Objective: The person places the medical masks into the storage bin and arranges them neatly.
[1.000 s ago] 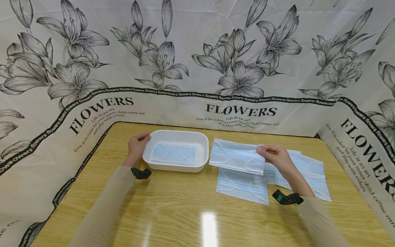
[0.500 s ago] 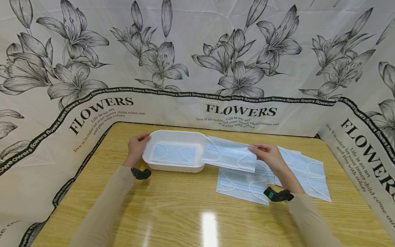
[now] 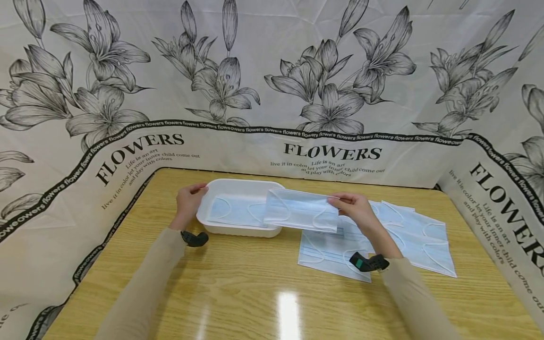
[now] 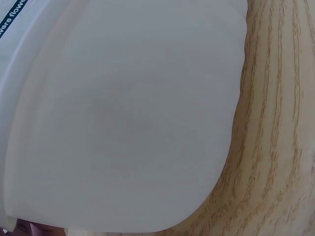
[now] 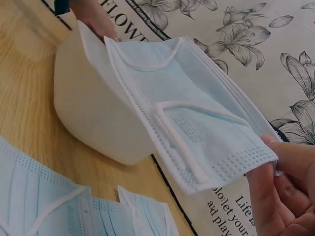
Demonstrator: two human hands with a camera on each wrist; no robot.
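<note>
With its thumb over the rim, my left hand (image 3: 187, 205) grips the left end of a white plastic tray (image 3: 246, 189). The tray's outer wall (image 4: 133, 118) fills most of the left wrist view. Inside it lies one pale blue face mask (image 3: 231, 211), ear loops up. My right hand (image 3: 360, 213) pinches another face mask (image 3: 301, 211) by its right end, between thumb and fingers. This held mask is stretched out flat, raised above the tray's right end, and hides part of the tray and of the mask inside. In the right wrist view the fingertips (image 5: 261, 184) hold its corner.
Several more blue masks lie overlapping on the wooden table (image 3: 238, 283) at right: one in front (image 3: 333, 255), others further right (image 3: 420, 236), partly beneath my right forearm. A floral-printed cloth (image 3: 331, 160) stands behind the table and along its sides.
My right hand has moved left with its mask, from over the masks on the table to above the tray's right end. The left hand and the tray have stayed put.
</note>
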